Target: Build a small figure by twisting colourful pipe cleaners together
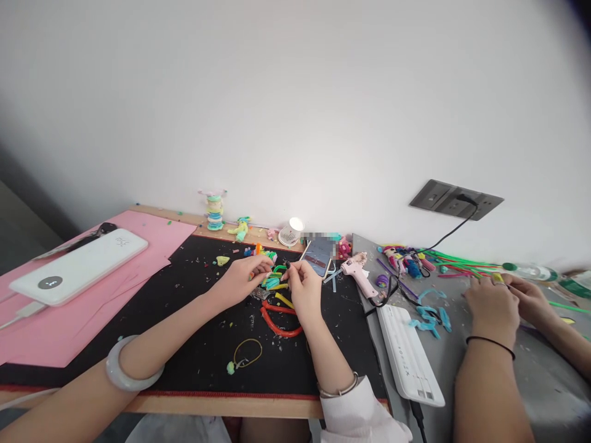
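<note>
Over the black mat (194,332), my left hand (244,278) and my right hand (305,286) are close together, fingers pinched. A bent green pipe cleaner (279,268) runs between their fingertips, its near end at my left fingers. My right thumb and forefinger are closed on a small black piece (288,264), too small to make out. Just beneath lie turquoise and yellow fuzzy pieces. A red curved pipe cleaner (281,331) lies in front of my right hand, beside a yellow one (284,300). Nearer me is a thin elastic loop (248,352) with a pale green bead-like lump.
At left, a white power bank (79,266) lies on pink paper (138,295). A paper cup (291,232), a phone (318,255) and a pink glue gun (360,275) stand or lie behind. A co-worker's hands (494,304) work at right, past a white power strip (409,354).
</note>
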`<state>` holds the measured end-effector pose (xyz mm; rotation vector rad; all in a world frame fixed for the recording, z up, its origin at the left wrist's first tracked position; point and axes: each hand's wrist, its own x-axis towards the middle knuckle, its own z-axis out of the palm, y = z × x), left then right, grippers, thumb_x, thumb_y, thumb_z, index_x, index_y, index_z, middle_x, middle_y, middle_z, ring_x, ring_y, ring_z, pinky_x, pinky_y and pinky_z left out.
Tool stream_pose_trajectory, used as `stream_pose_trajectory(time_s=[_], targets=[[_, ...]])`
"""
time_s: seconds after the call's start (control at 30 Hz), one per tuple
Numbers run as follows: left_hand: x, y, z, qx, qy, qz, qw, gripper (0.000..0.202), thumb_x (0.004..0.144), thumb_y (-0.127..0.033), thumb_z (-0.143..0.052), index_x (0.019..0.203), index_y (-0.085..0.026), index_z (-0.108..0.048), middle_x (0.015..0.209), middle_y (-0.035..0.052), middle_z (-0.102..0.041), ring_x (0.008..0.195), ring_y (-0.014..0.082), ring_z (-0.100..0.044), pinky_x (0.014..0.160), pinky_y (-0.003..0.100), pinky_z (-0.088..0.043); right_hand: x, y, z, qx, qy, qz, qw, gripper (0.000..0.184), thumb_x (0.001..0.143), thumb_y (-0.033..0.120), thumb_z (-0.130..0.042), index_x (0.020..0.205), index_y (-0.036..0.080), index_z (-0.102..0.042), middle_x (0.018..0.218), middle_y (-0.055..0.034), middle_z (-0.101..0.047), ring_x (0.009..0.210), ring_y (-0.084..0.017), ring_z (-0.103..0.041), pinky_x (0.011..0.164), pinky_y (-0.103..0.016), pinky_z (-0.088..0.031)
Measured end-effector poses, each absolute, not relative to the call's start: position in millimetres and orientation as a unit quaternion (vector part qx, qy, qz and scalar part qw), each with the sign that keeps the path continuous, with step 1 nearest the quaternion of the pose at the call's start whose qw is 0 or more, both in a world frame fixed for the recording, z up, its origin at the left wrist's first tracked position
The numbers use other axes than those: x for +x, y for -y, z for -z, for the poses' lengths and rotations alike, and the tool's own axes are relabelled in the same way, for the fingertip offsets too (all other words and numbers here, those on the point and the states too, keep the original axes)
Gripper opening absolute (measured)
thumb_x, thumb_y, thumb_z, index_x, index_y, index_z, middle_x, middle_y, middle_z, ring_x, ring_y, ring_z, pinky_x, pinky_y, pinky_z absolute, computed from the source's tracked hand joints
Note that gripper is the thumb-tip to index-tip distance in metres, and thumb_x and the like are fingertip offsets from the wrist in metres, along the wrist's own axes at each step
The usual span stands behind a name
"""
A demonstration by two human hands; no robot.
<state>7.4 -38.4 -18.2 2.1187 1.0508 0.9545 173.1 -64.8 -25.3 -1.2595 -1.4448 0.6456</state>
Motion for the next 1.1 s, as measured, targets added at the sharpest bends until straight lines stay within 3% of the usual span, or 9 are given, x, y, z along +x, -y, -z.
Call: stream_pose_trajectory(time_s=[0.2,0.47,0.63,0.77,0.9,1.0,1.1], targets=[[-5,41,12,0.801,-0.422,-0.371,0.206,0.02,0.081,-0.029,-0.047,0.095,-0.019,-0.056,0.09,0.0046,-0.062,0.08,0.017,-0.058,0.077,0.03,-0.046,176,63,21,-0.543,0.519,-0.296,0.59,0.016,0.082,0.028,-0.045,0.075,0.016,-0.053,0.061,0.0002,-0.055,0.046,-0.009,-0.043,0.044,-0.02,-0.034],[-25,42,0,0.776,-0.484,-0.369,0.163,0.021,0.082,-0.034,-0.045,0.088,-0.02,-0.059,0.079,0.003,-0.062,0.069,0.0157,-0.055,0.063,0.025,-0.043,178,62,24,-0.537,0.495,-0.296,0.617,0.012,0.078,0.026,-0.051,0.081,0.016,-0.057,0.065,-0.0005,-0.057,0.053,-0.011,-0.049,0.048,-0.022,-0.038],[-31,32,-1,0.768,-0.512,-0.35,0.158,0.025,0.082,-0.038,-0.043,0.086,-0.02,-0.06,0.084,0.0035,-0.064,0.071,0.0168,-0.056,0.064,0.026,-0.042,179,62,23,-0.546,0.489,-0.287,0.618,0.015,0.078,0.027,-0.05,0.084,0.015,-0.057,0.068,-0.0023,-0.058,0.053,-0.011,-0.049,0.048,-0.022,-0.038],[-27,24,14,0.758,-0.544,-0.277,0.23,0.037,0.073,-0.046,-0.053,0.099,-0.02,-0.056,0.076,0.0023,-0.063,0.061,0.0166,-0.057,0.056,0.026,-0.043,180,62,23,-0.548,0.489,-0.286,0.616,0.014,0.078,0.026,-0.05,0.083,0.015,-0.057,0.067,-0.002,-0.057,0.053,-0.011,-0.049,0.047,-0.022,-0.038],[-24,24,26,0.775,-0.514,-0.236,0.28,0.031,0.074,-0.045,-0.05,0.092,-0.021,-0.06,0.067,0.0002,-0.059,0.054,0.0147,-0.054,0.051,0.025,-0.041,179,61,24,-0.546,0.495,-0.286,0.612,0.014,0.078,0.026,-0.05,0.083,0.015,-0.058,0.064,-0.0005,-0.055,0.054,-0.011,-0.049,0.048,-0.022,-0.038],[-24,26,23,0.727,-0.518,-0.303,0.336,0.031,0.073,-0.044,-0.053,0.094,-0.021,-0.059,0.077,0.0009,-0.06,0.057,0.013,-0.054,0.053,0.025,-0.043,178,61,25,-0.537,0.492,-0.306,0.613,0.013,0.076,0.026,-0.053,0.082,0.016,-0.058,0.058,0.0018,-0.052,0.051,-0.01,-0.047,0.046,-0.021,-0.036],[-25,30,15,0.61,-0.506,-0.405,0.456,0.038,0.072,-0.044,-0.058,0.103,-0.023,-0.054,0.094,0.0031,-0.059,0.065,0.0128,-0.058,0.055,0.025,-0.047,177,61,23,-0.511,0.483,-0.358,0.615,0.011,0.074,0.026,-0.058,0.078,0.016,-0.059,0.052,0.0042,-0.048,0.045,-0.008,-0.042,0.043,-0.02,-0.033]])
